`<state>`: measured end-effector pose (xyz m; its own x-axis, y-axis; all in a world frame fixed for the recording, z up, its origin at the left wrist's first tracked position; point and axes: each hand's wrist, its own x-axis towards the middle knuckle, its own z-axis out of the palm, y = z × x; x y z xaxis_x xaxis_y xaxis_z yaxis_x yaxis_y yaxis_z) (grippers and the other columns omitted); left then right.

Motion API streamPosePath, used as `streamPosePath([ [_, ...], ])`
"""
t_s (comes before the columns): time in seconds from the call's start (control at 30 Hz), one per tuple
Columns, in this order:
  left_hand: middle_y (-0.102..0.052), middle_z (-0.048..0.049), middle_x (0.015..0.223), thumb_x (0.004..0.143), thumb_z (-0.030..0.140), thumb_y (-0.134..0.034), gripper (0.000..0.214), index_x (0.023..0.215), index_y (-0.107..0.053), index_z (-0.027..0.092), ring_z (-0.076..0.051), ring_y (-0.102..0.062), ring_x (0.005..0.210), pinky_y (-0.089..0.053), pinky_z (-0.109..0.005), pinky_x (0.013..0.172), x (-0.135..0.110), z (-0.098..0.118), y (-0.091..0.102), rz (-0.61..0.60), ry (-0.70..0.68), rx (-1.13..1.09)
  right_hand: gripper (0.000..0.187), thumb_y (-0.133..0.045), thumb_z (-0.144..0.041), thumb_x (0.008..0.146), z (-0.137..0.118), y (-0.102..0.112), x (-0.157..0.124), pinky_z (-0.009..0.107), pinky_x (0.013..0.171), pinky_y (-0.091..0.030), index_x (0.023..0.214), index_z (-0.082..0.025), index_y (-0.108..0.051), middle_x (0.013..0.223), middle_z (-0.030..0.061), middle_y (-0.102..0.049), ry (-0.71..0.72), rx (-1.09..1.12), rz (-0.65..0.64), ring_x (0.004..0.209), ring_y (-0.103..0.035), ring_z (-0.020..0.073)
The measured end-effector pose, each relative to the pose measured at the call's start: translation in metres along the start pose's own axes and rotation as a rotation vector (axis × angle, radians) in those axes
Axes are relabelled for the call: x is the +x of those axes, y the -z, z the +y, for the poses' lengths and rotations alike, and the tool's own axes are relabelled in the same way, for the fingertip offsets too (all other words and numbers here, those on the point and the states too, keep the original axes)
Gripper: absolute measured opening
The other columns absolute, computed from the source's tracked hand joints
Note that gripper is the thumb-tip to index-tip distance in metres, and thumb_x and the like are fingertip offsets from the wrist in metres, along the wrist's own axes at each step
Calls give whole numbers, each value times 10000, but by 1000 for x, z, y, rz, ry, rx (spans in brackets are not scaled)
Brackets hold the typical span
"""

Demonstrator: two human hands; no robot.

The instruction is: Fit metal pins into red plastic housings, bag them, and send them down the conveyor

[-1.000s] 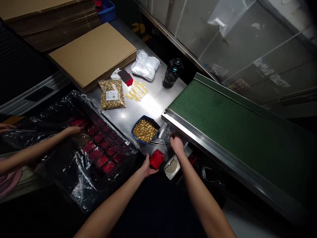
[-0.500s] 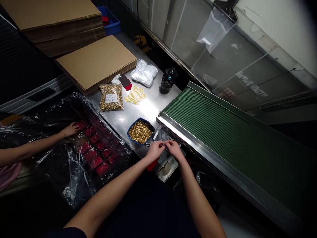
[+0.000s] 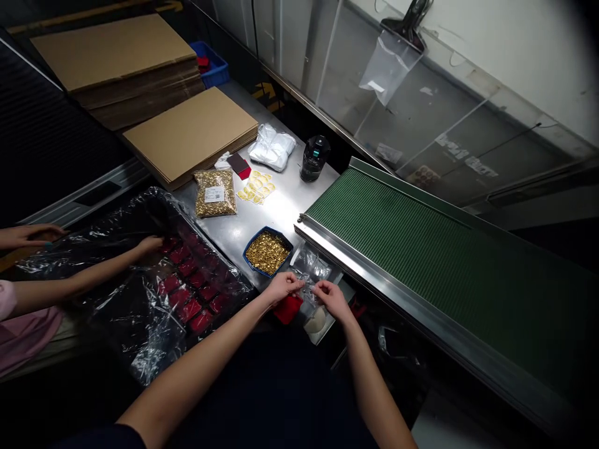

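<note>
My left hand [image 3: 282, 287] and my right hand [image 3: 330, 295] meet at the near edge of the steel table [image 3: 281, 206], each pinching a side of a small clear plastic bag [image 3: 306, 288]. A small red box [image 3: 287, 308] lies just under my left hand. A blue tray of small gold parts [image 3: 268, 251] sits right behind my hands. More clear bags [image 3: 312, 264] lie beside the tray.
A green conveyor belt [image 3: 421, 249] runs off to the right. Left of me, another person's hands [image 3: 150, 244] reach into a plastic-lined bin of red boxes [image 3: 187, 287]. Farther back are a bag of gold parts [image 3: 214, 193], gold stickers [image 3: 256, 185], a dark bottle [image 3: 313, 158] and cardboard stacks [image 3: 187, 134].
My left hand let go of the red box and joined my right hand. Both now pinch a clear bag, pulled slightly nearer. The view tilted up.
</note>
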<state>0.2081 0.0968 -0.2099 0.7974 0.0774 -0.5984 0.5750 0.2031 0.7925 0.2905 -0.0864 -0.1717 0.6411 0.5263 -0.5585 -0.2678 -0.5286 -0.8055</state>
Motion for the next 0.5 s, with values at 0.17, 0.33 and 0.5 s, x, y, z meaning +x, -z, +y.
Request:
streamPosePath([
  [0.17, -626, 16, 780, 936, 330, -657, 213, 868, -632, 130, -111, -591, 646, -528, -265, 615, -10, 6, 7, 26, -84, 199, 364, -566, -586, 832, -2, 0, -5, 267, 609, -489, 840, -226, -506, 679, -33, -576, -21, -71, 108, 626, -613, 159],
  [0.33, -634, -5, 847, 943, 358, -633, 222, 868, -628, 148, -138, -598, 733, -530, -308, 701, -25, 17, 6, 121, -135, 314, 186, -684, -337, 738, -6, -12, -21, 285, 617, -458, 816, -230, -553, 631, -30, -578, -100, -333, 101, 637, -591, 189],
  [0.5, -587, 14, 786, 919, 329, -654, 235, 770, -584, 161, -133, -548, 708, -490, -297, 696, -66, 7, 23, 182, -100, 320, 101, -635, -188, 738, -15, -36, -23, 331, 720, -435, 782, -210, -547, 797, 63, -642, -107, -566, 149, 820, -622, 251],
])
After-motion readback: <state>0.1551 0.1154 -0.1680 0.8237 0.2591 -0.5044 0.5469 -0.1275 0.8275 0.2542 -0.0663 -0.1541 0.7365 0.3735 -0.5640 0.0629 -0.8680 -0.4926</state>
